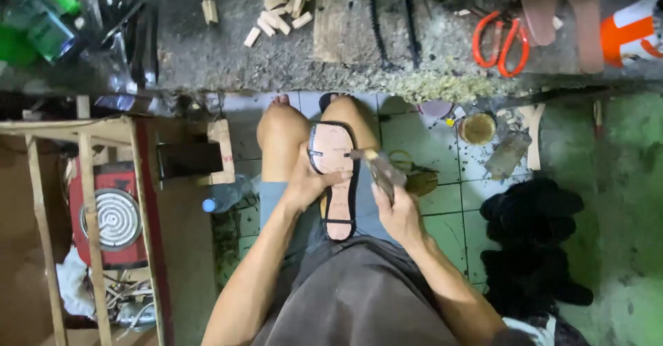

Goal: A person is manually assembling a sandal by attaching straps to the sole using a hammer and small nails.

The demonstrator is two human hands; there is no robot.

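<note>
Brush tip by right hand blurred, bristles unclear. Left hand palm hides edge of pink black-rimmed sandal sole. Orange-handled scissors blades hidden, far above right hand.

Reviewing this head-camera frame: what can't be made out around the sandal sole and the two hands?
- Brush in the right hand: motion-blurred; bristle tip unclear.
- Underside of the sandal sole: faces away; the left hand covers one edge.
- Orange-handled scissors: blades cut off by the top edge.
- Dark pile: too dim to identify.
</note>
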